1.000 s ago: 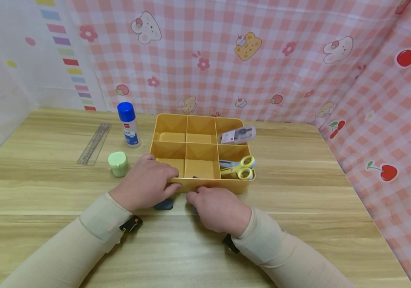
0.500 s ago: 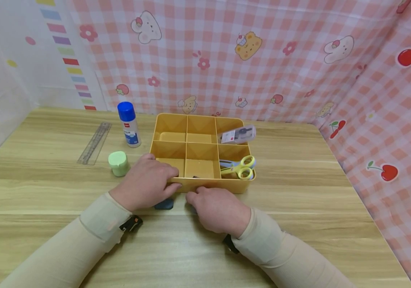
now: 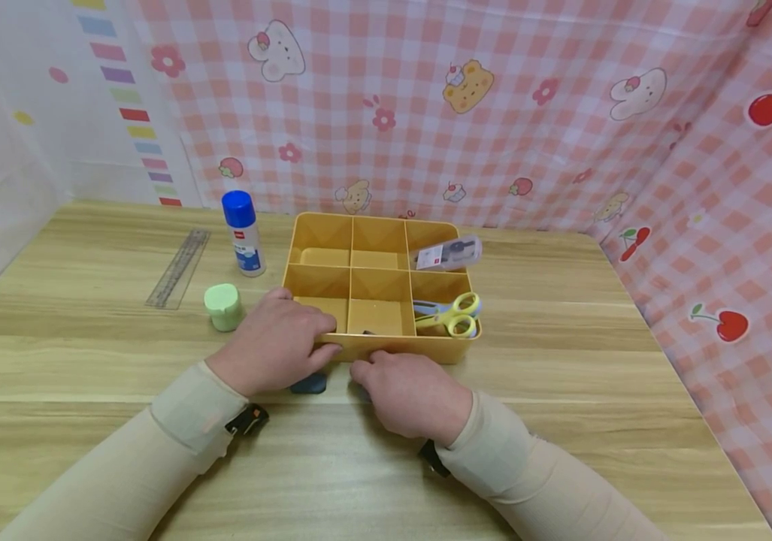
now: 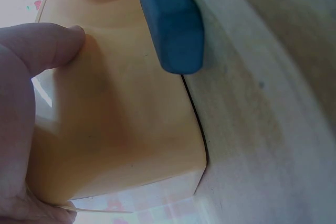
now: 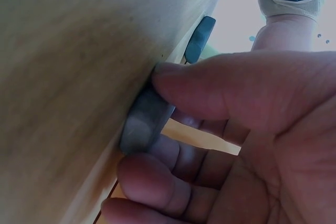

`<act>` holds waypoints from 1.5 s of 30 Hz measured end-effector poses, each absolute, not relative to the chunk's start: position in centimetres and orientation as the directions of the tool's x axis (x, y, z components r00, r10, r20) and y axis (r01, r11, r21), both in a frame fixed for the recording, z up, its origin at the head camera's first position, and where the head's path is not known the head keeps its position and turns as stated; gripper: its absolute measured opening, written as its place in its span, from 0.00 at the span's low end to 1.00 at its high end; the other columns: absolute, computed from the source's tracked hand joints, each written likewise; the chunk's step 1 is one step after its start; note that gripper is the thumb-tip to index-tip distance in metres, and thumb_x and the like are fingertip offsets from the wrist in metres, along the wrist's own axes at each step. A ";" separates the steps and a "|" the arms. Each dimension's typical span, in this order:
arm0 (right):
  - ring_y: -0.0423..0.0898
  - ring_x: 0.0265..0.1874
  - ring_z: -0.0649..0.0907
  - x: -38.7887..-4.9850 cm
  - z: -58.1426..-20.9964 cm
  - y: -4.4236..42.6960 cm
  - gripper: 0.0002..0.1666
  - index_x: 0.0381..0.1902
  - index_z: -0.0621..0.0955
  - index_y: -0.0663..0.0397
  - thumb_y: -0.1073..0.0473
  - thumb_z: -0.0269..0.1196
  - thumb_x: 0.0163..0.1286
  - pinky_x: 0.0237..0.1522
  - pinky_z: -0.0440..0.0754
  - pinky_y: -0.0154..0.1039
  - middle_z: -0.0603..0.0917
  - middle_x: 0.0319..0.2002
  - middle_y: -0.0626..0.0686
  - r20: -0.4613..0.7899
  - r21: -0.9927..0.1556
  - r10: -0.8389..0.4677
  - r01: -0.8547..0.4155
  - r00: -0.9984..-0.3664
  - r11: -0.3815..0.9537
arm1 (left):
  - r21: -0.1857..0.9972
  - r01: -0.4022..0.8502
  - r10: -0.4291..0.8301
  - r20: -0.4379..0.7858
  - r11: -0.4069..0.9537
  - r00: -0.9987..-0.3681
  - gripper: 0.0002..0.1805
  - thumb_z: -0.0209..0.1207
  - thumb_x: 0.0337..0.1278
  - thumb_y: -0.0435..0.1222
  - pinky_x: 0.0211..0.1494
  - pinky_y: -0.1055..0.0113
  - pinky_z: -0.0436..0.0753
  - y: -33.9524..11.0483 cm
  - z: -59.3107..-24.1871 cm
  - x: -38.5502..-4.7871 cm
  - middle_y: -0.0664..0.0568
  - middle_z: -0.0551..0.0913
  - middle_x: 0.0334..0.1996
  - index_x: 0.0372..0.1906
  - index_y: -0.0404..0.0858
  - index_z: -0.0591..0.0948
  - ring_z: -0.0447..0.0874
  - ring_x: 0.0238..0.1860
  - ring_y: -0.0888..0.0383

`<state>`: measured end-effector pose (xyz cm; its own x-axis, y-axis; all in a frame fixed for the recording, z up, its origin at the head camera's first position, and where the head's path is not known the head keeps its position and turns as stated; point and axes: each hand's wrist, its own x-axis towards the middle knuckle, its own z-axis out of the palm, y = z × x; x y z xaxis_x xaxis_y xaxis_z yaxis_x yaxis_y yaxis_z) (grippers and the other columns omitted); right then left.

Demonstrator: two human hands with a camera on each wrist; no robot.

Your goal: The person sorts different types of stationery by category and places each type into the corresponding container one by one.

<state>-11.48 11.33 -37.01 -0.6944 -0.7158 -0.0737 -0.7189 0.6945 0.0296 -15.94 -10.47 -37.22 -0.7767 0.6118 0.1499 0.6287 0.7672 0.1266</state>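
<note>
A yellow-orange organizer box (image 3: 380,348) with several compartments stands on the table. My left hand (image 3: 273,342) grips its front left wall, with the thumb (image 4: 58,43) against the outer face and the fingers over the rim. In front of the box my right hand (image 3: 419,391) pinches a dark grey rounded block (image 5: 144,121) between thumb and fingers, low by the tabletop. A similar dark blue block (image 3: 308,384) sits below the left thumb, at the base of the front wall. The box hides part of both blocks, so their kind is unclear.
Yellow-handled scissors (image 3: 461,315) lie in the front right compartment, a clear compass case (image 3: 449,253) in the back right one. Left of the box stand a blue-capped glue bottle (image 3: 243,233) and a light green lidded item (image 3: 223,306). A clear ruler (image 3: 179,269) lies farther left.
</note>
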 end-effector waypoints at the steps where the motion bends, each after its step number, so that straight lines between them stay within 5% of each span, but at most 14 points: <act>1: 0.46 0.29 0.83 -11.5 -37.0 11.3 0.03 0.40 0.81 0.48 0.61 0.60 0.75 0.31 0.83 0.42 0.82 0.33 0.49 -0.075 0.030 -0.715 -0.719 -0.695 0.695 | 0.125 0.629 0.612 0.152 0.767 -0.776 0.19 0.64 0.69 0.53 0.45 0.57 0.63 -10.5 -37.2 -15.9 0.65 0.72 0.17 0.23 0.52 0.74 0.70 0.22 0.63; 45: 0.45 0.27 0.81 -11.5 -37.0 11.5 0.03 0.39 0.81 0.49 0.62 0.61 0.74 0.29 0.82 0.42 0.81 0.31 0.49 -0.082 0.026 -0.717 -0.721 -0.692 0.693 | 0.113 0.634 0.613 0.174 0.765 -0.771 0.19 0.64 0.68 0.54 0.44 0.57 0.64 -10.5 -37.4 -15.9 0.65 0.73 0.17 0.23 0.52 0.75 0.70 0.22 0.63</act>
